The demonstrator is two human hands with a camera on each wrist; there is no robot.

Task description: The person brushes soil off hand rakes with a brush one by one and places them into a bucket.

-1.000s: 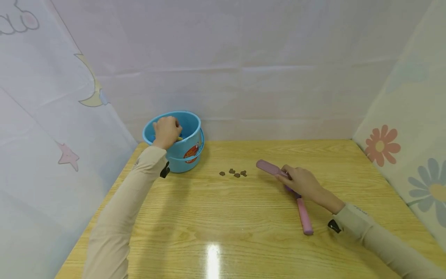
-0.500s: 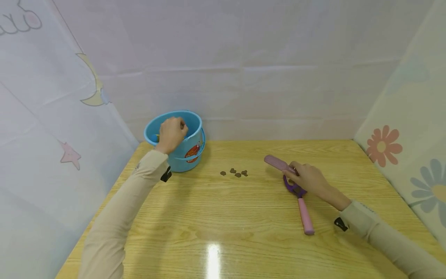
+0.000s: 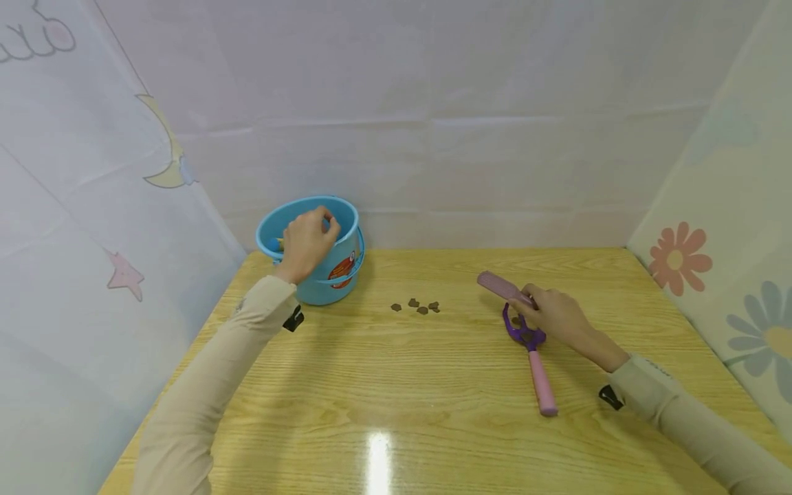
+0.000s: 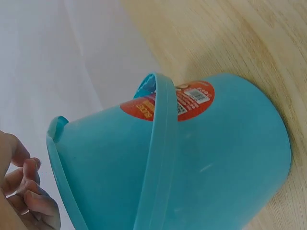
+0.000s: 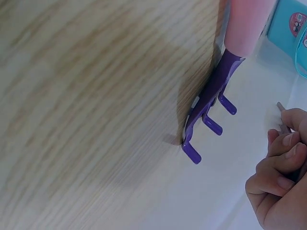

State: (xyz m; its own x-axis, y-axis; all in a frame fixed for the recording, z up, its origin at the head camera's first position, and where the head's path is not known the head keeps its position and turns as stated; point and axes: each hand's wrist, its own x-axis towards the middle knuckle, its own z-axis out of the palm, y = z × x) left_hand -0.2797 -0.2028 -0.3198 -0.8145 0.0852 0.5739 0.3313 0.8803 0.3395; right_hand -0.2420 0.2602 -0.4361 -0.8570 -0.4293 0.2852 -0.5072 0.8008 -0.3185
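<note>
In the head view, my left hand (image 3: 311,242) hovers at the near rim of a light blue bucket (image 3: 322,292). Its fingers curl loosely and hold nothing, as the left wrist view shows of the hand (image 4: 29,191) beside the bucket's rim. Inside the bucket, a blue and yellow item (image 3: 276,244) partly shows. My right hand (image 3: 553,315) grips a flat mauve tool (image 3: 498,285) with a rounded end; its kind is unclear, and the hand hides its other end. Just below lies a hand rake (image 3: 542,385) with purple tines (image 5: 211,123) and a pink handle.
Several small brown pieces (image 3: 422,310) lie on the wooden table (image 3: 396,385) between bucket and rake. More brown bits (image 3: 517,321) show among the tines. A pale cloth wall (image 3: 427,172) stands behind the table, with printed side walls left and right.
My left hand has drawn slightly right and toward the bucket's near rim, away from a yellow item by its fingers. My right hand has moved the mauve tool rightward, uncovering the rake's tines.
</note>
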